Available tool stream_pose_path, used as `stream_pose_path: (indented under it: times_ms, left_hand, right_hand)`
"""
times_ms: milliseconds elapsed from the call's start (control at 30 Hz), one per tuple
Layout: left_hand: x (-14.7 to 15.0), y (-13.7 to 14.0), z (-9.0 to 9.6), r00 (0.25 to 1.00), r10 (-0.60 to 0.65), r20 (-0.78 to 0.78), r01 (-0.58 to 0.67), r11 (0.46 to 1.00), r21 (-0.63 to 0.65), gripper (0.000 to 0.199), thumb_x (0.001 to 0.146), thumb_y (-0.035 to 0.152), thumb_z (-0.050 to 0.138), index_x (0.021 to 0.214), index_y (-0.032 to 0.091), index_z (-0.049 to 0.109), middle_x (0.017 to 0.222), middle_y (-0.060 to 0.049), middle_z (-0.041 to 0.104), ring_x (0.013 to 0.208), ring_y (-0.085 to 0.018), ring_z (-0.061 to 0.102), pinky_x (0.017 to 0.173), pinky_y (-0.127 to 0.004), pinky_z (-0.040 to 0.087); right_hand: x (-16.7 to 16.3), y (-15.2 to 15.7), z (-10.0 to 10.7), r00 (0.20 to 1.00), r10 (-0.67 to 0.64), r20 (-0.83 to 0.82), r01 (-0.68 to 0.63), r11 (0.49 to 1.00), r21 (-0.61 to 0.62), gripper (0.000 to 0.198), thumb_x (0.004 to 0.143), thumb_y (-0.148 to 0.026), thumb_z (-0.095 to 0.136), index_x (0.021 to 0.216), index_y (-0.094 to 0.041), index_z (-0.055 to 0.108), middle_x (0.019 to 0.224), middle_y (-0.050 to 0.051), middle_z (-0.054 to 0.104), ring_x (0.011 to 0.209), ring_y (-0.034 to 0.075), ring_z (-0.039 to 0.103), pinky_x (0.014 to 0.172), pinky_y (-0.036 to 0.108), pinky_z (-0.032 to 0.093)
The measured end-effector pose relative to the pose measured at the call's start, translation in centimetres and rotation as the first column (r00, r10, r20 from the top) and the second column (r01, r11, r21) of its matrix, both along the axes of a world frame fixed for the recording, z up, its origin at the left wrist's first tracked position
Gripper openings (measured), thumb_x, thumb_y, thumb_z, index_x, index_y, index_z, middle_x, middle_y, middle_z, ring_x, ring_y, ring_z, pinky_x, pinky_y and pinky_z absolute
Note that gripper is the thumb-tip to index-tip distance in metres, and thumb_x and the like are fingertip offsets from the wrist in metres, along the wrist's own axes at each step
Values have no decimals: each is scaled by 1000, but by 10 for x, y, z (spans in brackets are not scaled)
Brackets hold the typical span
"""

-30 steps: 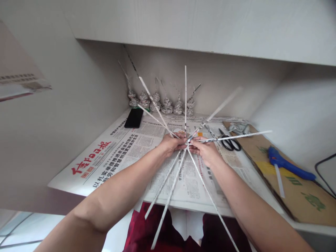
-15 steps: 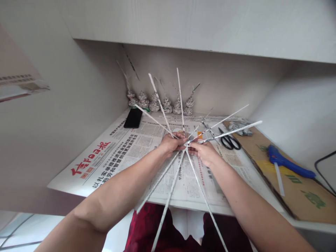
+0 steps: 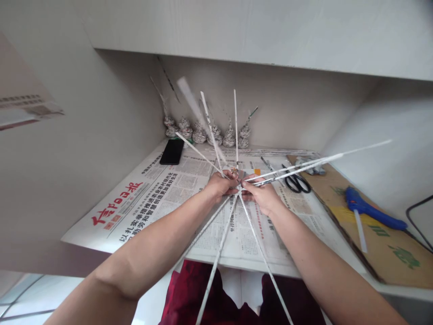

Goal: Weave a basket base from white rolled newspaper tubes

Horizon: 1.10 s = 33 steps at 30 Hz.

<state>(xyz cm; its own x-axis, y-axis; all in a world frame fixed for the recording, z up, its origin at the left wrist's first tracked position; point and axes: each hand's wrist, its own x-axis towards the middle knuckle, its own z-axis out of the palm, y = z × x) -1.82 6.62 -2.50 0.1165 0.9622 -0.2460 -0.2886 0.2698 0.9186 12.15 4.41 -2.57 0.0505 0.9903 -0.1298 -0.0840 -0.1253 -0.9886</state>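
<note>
Several thin rolled newspaper tubes fan out like spokes from a crossing point above the table. My left hand pinches that crossing from the left, its thumb on top. From the right, my right hand is closed on the same paper tubes, close to the left fingertips. Two tubes run out side by side to the right, past my right hand. One tube at the upper left is smeared by motion. The exact weave at the centre is mostly hidden by my fingers.
Newspaper covers the table. A black phone lies at the back left, before several small woven paper gourds. On the right are black scissors and a blue glue gun on cardboard. A white panel overhangs the back.
A blurred tube now shows at the upper left. On the right, one tube has swung down beside the lower one. Both hands stay almost in place.
</note>
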Motion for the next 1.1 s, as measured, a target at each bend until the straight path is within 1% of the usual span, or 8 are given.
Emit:
stream_pose_path:
  times_ms: [267, 367, 467, 600, 733, 833, 967, 1100]
  left_hand:
    - [2, 4, -5, 1000, 2, 1, -2, 1000, 28, 24, 57, 8, 84, 67, 14, 62, 65, 1, 62, 59, -9, 59, 53, -21, 53]
    - [1, 3, -3, 1000, -24, -17, 24, 999, 43, 23, 57, 11, 86, 66, 11, 65, 64, -1, 62, 56, -9, 58, 53, -21, 52]
    - [0, 2, -2, 998, -46, -42, 48, 997, 55, 22, 60, 12, 84, 61, 10, 62, 61, -1, 61, 53, -9, 56, 52, -21, 51]
    - [1, 2, -4, 988, 2, -153, 10, 997, 76, 17, 64, 12, 80, 66, 12, 63, 67, -2, 63, 57, -11, 58, 50, -21, 51]
    - [0, 4, -7, 949, 21, -315, 19, 992, 123, 10, 71, 15, 74, 78, 13, 67, 78, -4, 66, 62, -13, 59, 47, -20, 51]
    - [-1, 5, -9, 940, 27, -339, 25, 988, 150, 10, 72, 17, 71, 81, 12, 68, 81, -5, 66, 62, -13, 60, 44, -20, 50]
    - [-1, 5, -10, 961, 28, -276, 22, 984, 177, 6, 71, 12, 70, 76, 13, 66, 82, -4, 66, 62, -12, 60, 43, -19, 50]
    - [1, 4, -8, 984, -17, -179, 39, 992, 117, 11, 66, 7, 73, 68, 14, 64, 73, -2, 64, 60, -11, 60, 45, -18, 51]
  right_hand:
    - [2, 0, -3, 999, 22, 23, -23, 999, 35, 32, 55, -32, 85, 67, -20, 59, 59, -5, 60, 54, 12, 59, 52, 26, 55]
    - [1, 0, -3, 1000, 15, 25, -15, 1000, 27, 28, 58, -30, 85, 69, -20, 61, 58, -4, 61, 54, 12, 61, 52, 26, 56]
    - [0, 0, -3, 999, -17, 34, 17, 1000, -11, 21, 64, -24, 82, 72, -18, 63, 59, -1, 64, 52, 12, 62, 49, 24, 56]
    - [-1, 1, 0, 997, -66, 45, 69, 996, -62, 16, 69, -21, 78, 72, -15, 64, 57, 1, 65, 47, 12, 61, 43, 21, 54]
    - [-1, 3, -2, 998, -61, 10, 61, 993, -103, 17, 68, -20, 78, 73, -15, 63, 56, 1, 65, 45, 12, 60, 39, 20, 51]
    - [-1, 4, -6, 997, -78, 14, 78, 996, -41, 20, 63, -21, 79, 73, -16, 63, 56, -2, 63, 47, 11, 59, 39, 19, 50]
    - [-2, 5, -11, 993, -60, 97, 51, 994, 98, 23, 60, -25, 79, 77, -18, 66, 59, -3, 64, 51, 12, 59, 41, 20, 50]
    - [-1, 6, -16, 979, -86, 185, 68, 992, 102, 17, 61, -27, 74, 73, -18, 66, 56, -3, 62, 52, 13, 60, 42, 22, 49]
